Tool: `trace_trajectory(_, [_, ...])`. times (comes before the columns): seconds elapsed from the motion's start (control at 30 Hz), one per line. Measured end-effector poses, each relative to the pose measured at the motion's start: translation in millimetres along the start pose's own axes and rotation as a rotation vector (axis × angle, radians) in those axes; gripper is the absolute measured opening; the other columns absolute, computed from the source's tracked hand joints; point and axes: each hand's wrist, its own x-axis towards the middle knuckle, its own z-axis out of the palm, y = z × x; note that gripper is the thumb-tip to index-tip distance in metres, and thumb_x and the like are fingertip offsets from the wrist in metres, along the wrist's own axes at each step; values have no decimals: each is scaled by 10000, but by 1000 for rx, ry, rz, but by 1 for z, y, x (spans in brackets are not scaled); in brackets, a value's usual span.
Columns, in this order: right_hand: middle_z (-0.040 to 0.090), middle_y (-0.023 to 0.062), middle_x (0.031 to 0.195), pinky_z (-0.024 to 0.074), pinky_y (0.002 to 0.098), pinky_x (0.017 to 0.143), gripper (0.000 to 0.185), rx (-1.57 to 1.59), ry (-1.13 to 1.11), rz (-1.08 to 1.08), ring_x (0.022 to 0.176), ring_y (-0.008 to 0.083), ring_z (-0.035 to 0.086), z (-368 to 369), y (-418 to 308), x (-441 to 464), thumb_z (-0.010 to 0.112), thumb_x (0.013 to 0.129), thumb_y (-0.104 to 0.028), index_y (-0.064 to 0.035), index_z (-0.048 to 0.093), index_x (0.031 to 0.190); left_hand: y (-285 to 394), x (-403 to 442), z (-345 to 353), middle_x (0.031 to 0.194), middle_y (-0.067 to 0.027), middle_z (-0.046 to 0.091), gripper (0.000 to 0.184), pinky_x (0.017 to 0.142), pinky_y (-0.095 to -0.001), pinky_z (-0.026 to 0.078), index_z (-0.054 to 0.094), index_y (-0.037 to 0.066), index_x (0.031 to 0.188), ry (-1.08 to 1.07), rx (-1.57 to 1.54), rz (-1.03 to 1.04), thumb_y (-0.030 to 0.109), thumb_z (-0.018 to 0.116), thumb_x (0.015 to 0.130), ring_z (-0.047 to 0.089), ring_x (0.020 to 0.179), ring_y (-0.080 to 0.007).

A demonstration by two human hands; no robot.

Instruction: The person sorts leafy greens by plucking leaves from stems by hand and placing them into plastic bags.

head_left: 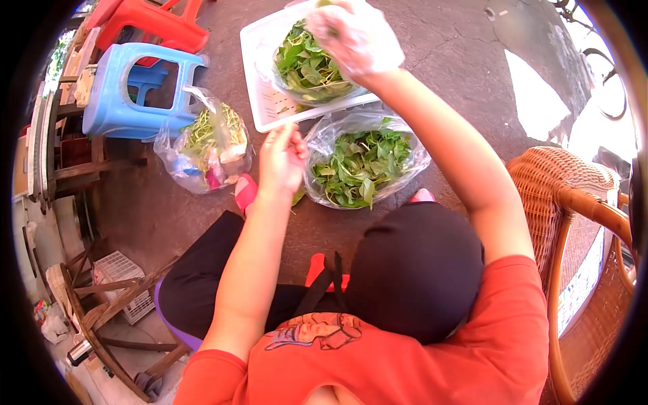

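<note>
The white basket is sitting on the ground ahead, and it's carrying a clear-wrapped heap of leafy greens. Just on its near side, an open plastic bag is holding more loose leaves. Off to the basket's left, a second bag is bulging with thin stems and scraps, close by a blue stool.

What could go wrong here? Leaves are lying high and loose in both heaps, so a quick sweep of the right hand over the basket could be flicking some out onto the ground. The near bag is soft-sided and resting by the pink shoes; a shifting foot could be snagging the plastic and tipping the greens out.

Now the fingers! The right hand is hovering over the basket's heap, blurring, its fingers looking partly bent; how far they're opening, or whether they're gripping anything, I can't tell. The left hand is hanging at the basket's near side, beside the open bag, its fingers curling loosely inward; whether they're pinching anything isn't showing clearly.
</note>
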Motion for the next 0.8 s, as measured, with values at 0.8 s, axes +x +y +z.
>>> trace_trajectory(0.8, [639,40,827,454,292,734,266,640,-859,836,784,109,550,21,-10,-156,584,855,-260,-8,619,932,101,92,-129,1082,-117,537,330,835,-347,419,507,-17,1094,679,931,1015,17,552,768,535,922,-249])
